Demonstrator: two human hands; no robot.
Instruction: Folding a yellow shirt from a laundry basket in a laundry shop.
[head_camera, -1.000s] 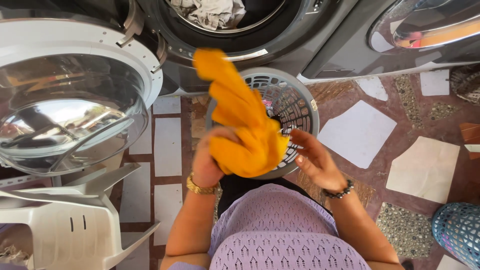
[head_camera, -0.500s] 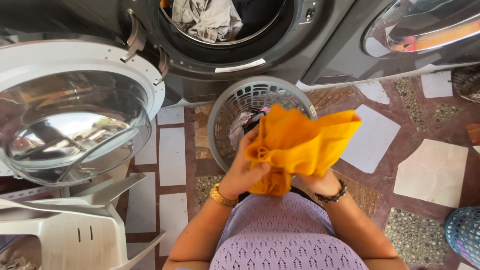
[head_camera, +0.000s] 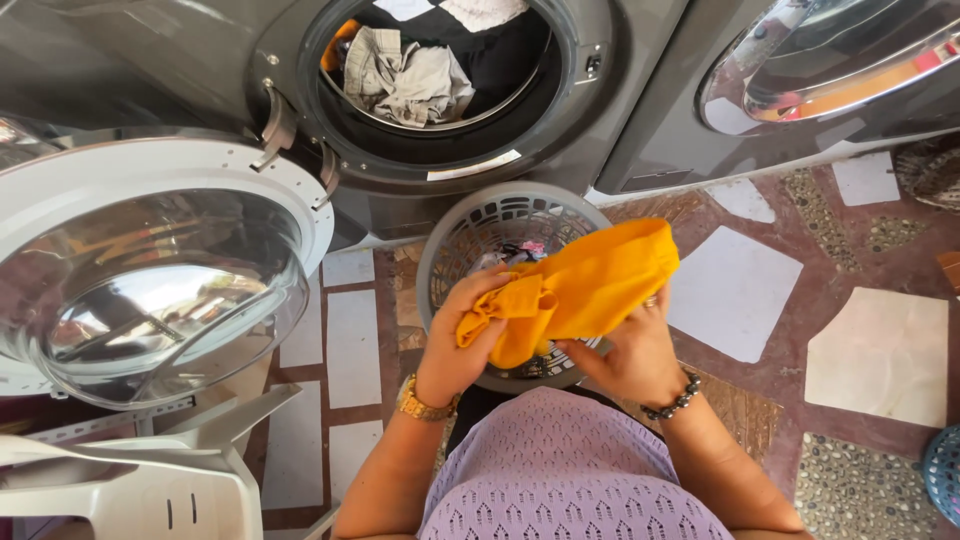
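A grey front-loading washer (head_camera: 640, 90) stands open before me, its round door (head_camera: 150, 270) swung left and clothes (head_camera: 410, 80) inside the drum. Below it sits a grey laundry basket (head_camera: 470, 235). Over the basket, my left hand (head_camera: 455, 345) and right hand (head_camera: 630, 350) both grip a bunched orange cloth (head_camera: 580, 290).

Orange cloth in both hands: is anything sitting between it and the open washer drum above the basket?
Nothing visible does. Both the left hand and right hand hold the orange cloth over the grey basket; the drum opening is uncovered, its door swung aside to the left.
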